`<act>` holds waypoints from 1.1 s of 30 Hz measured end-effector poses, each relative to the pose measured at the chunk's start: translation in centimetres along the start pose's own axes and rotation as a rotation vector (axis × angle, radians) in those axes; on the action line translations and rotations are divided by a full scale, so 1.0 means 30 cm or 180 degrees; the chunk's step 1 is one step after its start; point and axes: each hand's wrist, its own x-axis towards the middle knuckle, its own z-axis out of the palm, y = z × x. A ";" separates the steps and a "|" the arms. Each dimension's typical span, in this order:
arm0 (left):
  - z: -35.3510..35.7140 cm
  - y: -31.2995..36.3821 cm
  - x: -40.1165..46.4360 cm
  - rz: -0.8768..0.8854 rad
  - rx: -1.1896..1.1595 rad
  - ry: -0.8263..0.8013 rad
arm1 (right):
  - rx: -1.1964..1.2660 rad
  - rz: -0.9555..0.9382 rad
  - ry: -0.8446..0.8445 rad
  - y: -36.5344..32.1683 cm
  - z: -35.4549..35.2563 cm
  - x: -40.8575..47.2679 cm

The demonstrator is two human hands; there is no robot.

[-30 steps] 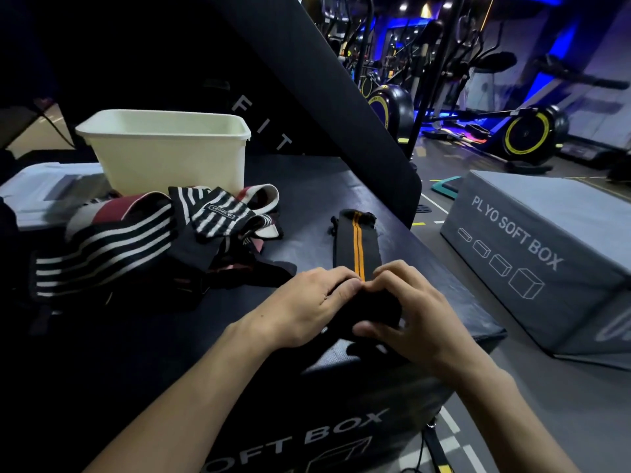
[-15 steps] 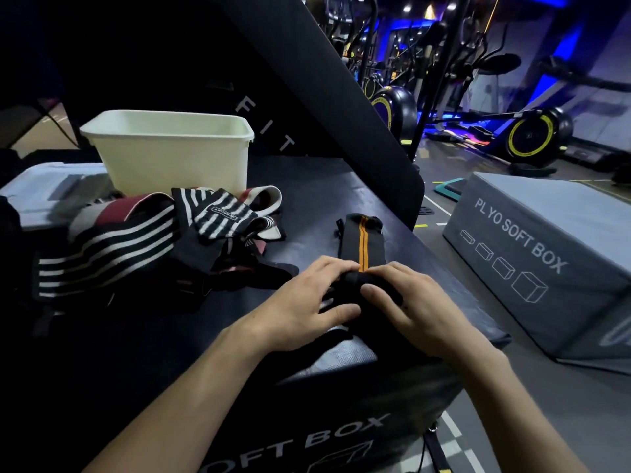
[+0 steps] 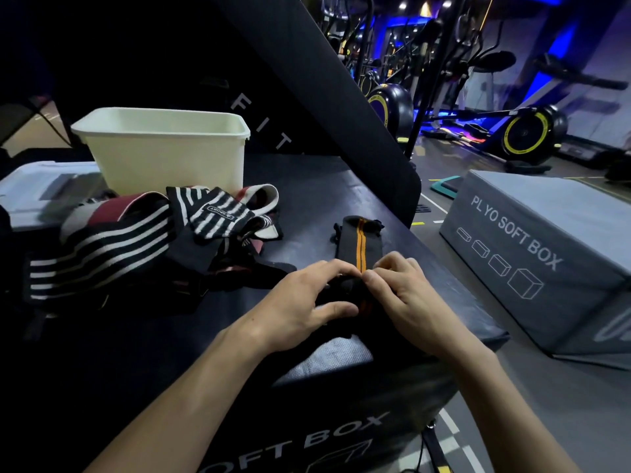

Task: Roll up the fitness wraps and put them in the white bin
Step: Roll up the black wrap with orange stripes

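The head view looks down on a dark soft box (image 3: 307,186) that serves as the work surface; white letters "SOFT BOX" stand on its front face at 6 o'clock. On its top, a little right of centre, lies a dark wrap (image 3: 358,240) with an orange stripe along the middle. Its near end is rolled into a thick roll, and its flat part runs away toward 12 o'clock.

The left hand (image 3: 300,305) curls over the left end of the roll, thumb below and fingers on top, and grips it. The right hand (image 3: 406,302) does the same at the right end, and its fingertips pinch the roll near the stripe. The two hands almost meet over the stripe.

At 9 o'clock of the hands lies a pile (image 3: 136,233) of other wraps, black with white stripes, some dark red and cream, loose and tangled. Behind the pile, at 11 o'clock, stands the white bin (image 3: 164,158), upright; I cannot tell what is inside. Left of the bin, a pale flat thing (image 3: 37,189) is partly visible.

A black slanted panel (image 3: 327,90) with the letters "FIT" rises behind the surface. At 3 o'clock, on the grey floor, a grey box (image 3: 546,254) reads "PLYO SOFT BOX". Further back, at 1 o'clock, the room is dim with blue light, and exercise bikes (image 3: 526,131) with yellow-ringed wheels stand there.
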 end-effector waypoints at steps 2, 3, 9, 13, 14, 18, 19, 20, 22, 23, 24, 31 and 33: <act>0.000 -0.001 0.004 -0.0020 0.0044 0.0005 | 0.0187 -0.0040 0.0173 -0.006 0.006 -0.008; 0.000 -0.001 0.006 -0.0022 0.0073 0.0015 | 0.0216 -0.0104 0.0274 -0.010 0.005 -0.014; 0.001 0.001 0.010 -0.0096 0.0165 0.0066 | 0.0053 -0.0529 0.0307 0.002 -0.051 -0.064; 0.003 0.003 0.013 -0.0134 0.0217 0.0103 | 0.0079 -0.0412 0.0220 -0.010 -0.050 -0.052; 0.004 0.005 0.014 -0.0142 0.0244 0.0116 | 0.0051 -0.0357 0.0210 -0.011 -0.048 -0.049; 0.001 0.014 0.015 -0.0188 0.0257 0.0205 | -0.0073 -0.0165 0.0061 -0.017 -0.035 -0.043; 0.000 0.013 0.013 -0.0211 0.0242 0.0217 | -0.0106 -0.0124 0.0023 -0.017 -0.030 -0.038; -0.003 0.013 0.011 -0.0237 0.0226 0.0210 | -0.0147 -0.0091 -0.0002 -0.015 -0.025 -0.032; -0.006 0.012 0.002 -0.0224 0.0160 0.0135 | -0.0217 -0.0027 -0.0022 -0.012 -0.013 -0.020; -0.007 0.010 -0.001 -0.0171 0.0154 0.0099 | -0.0261 0.0001 -0.0009 -0.012 -0.009 -0.016; -0.007 0.008 -0.002 -0.0127 0.0185 0.0071 | -0.0334 0.0023 0.0017 -0.012 -0.004 -0.013; -0.009 0.008 0.013 -0.0103 0.0369 0.0037 | -0.0445 -0.0195 0.0352 -0.005 0.006 -0.025; -0.006 0.007 0.016 -0.0144 0.0413 0.0067 | -0.0765 -0.0352 0.0274 0.008 -0.008 -0.038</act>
